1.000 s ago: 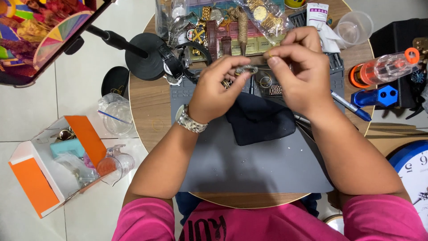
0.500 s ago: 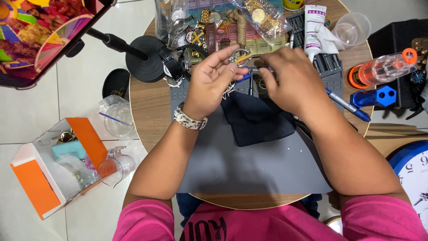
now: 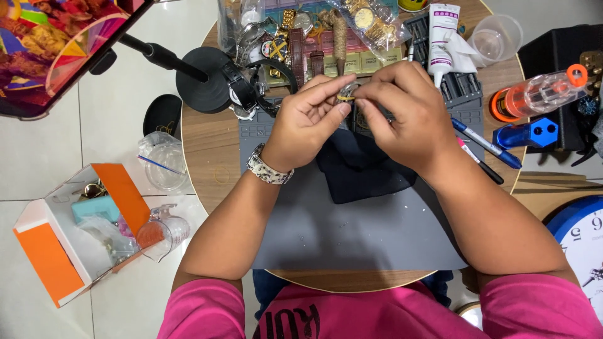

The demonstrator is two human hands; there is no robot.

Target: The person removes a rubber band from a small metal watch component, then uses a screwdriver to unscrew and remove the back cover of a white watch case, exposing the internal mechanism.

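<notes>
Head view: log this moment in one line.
left hand and right hand: fingers pinch small watch part | over dark cloth | on grey mat

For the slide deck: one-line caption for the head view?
Both hands, left and right, pinch a small watch part above a grey mat.

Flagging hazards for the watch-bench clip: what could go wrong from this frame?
1. The small watch part is pinched only by fingertips of the left hand and right hand, above clutter; a slip could lose it among the watches.
2. The dark cloth beneath could hide a dropped piece.
3. The pens lie near the right wrist at the table edge; a nudge might roll them off.
</notes>
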